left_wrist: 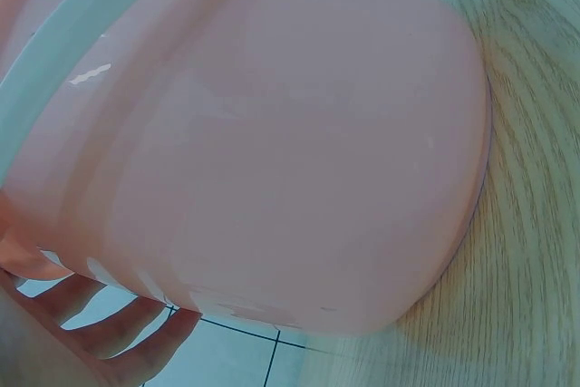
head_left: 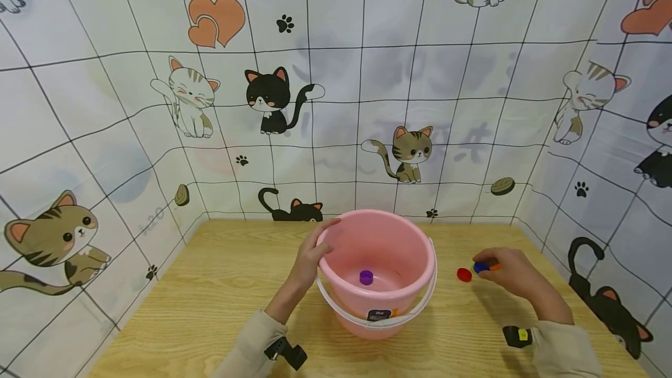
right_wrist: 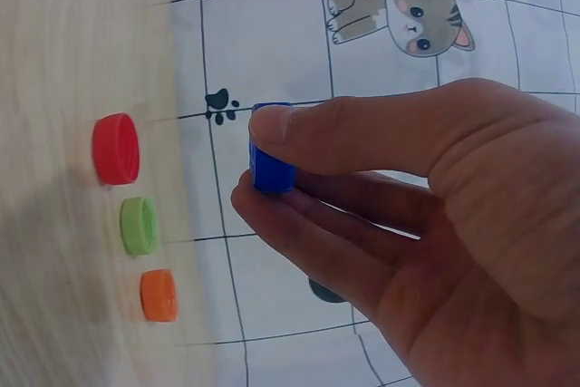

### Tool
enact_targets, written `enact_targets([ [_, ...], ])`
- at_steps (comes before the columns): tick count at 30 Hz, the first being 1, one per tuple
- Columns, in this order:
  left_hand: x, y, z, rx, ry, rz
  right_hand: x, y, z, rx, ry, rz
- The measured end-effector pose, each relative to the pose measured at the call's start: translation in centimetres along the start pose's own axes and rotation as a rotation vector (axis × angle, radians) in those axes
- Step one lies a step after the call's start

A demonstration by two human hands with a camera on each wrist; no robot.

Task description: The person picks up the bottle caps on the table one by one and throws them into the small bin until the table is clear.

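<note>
A pink bucket stands upright on the table, its white handle hanging down at the front. My left hand grips the bucket's left rim, thumb over the edge and the other fingers along the outer wall. Inside, on the bottom, lies a purple bottle cap. To the right of the bucket, my right hand pinches a blue bottle cap between thumb and fingertips, raised over the table. Near it on the tabletop are a red cap, a green cap and an orange cap.
The wooden table is bordered at the back and sides by white sheeting with grid lines and cartoon cats. A label sits on the bucket's front, partly behind the handle.
</note>
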State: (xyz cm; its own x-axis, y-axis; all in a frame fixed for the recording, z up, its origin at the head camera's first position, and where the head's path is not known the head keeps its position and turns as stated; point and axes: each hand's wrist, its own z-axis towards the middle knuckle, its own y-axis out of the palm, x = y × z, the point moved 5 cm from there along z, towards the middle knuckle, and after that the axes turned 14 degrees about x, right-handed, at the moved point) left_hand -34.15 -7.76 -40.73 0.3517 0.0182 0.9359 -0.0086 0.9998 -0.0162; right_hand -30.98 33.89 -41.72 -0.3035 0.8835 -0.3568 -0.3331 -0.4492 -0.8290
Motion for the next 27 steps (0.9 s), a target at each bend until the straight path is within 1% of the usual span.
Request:
enact_targets([
  [7, 0.0, 0.0, 0.0, -0.003, -0.002, 0.009, -1.1, -0.8, 0.3, 0.014, -0.009, 0.013],
  [14, 0.1, 0.0, -0.1, -0.003, 0.001, 0.014, -1.7, -1.1, 0.4, 0.002, 0.006, 0.021],
  [21, 0.1, 0.1, -0.1, 0.001, 0.005, 0.020, -2.5, -1.7, 0.4, 0.007, 0.020, 0.039],
  [27, 0.1, 0.0, -0.1, 0.006, 0.008, 0.019, -3.3, -1.8, 0.6, 0.012, 0.018, 0.031],
])
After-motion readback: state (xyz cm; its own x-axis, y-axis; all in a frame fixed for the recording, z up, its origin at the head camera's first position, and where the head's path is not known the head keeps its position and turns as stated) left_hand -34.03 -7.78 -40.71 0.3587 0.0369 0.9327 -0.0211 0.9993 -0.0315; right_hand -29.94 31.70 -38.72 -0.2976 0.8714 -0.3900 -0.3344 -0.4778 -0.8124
